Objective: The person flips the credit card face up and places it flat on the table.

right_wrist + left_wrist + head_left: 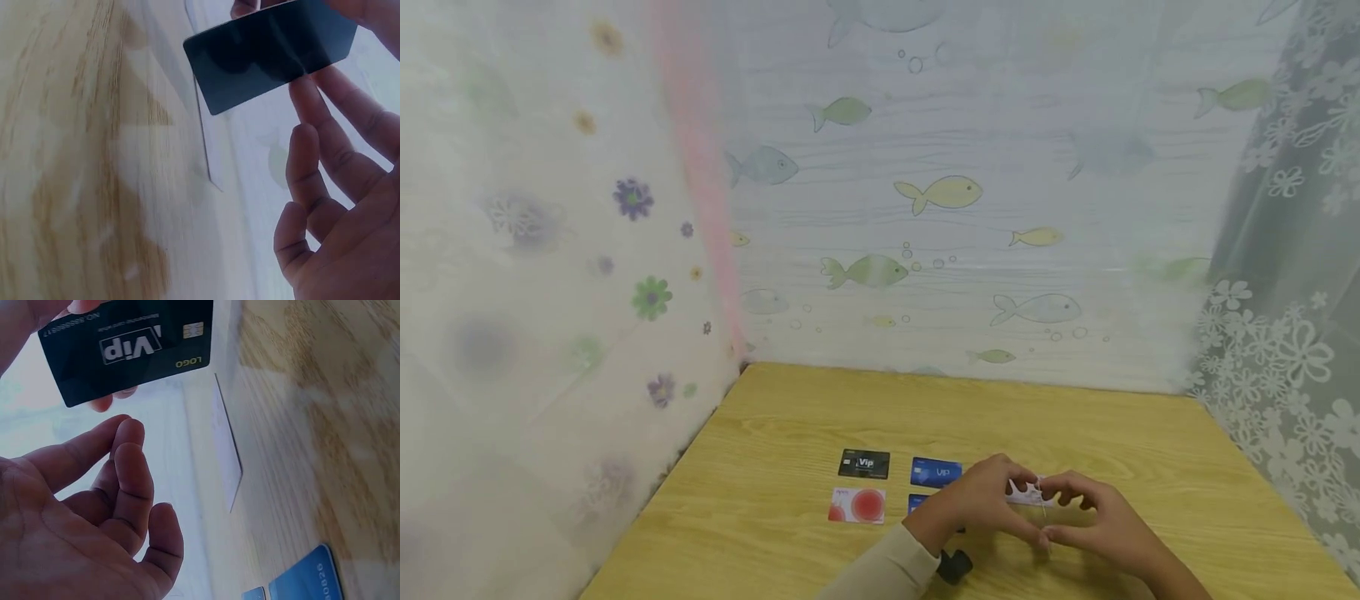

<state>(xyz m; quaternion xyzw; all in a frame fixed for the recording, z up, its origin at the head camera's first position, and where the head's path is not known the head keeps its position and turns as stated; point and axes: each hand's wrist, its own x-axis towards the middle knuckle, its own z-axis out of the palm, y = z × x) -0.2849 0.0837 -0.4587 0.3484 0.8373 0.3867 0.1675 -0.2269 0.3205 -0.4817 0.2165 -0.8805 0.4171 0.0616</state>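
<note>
A black Vip card point(128, 353) stands raised on edge between the two hands. In the head view its thin edge shows as a pale line. My right hand point(1101, 521) pinches it, thumb over the top edge and fingertips at the bottom edge in the right wrist view, where the dark back of the card faces the camera. My left hand point(988, 500) is close on the other side. Its thumb overlaps a card corner in the left wrist view, while its loosely bent fingers point(134, 475) sit just below the card. A pale pink-and-white card point(1026, 494) lies behind the hands.
On the wood-grain table point(760, 433), left of the hands, lie another black Vip card point(863, 463), a blue VIP card point(936, 472), a card with red circles point(857, 505) and a partly hidden blue card point(917, 502). A small black object point(955, 567) shows by the left cuff. Patterned curtains surround the table.
</note>
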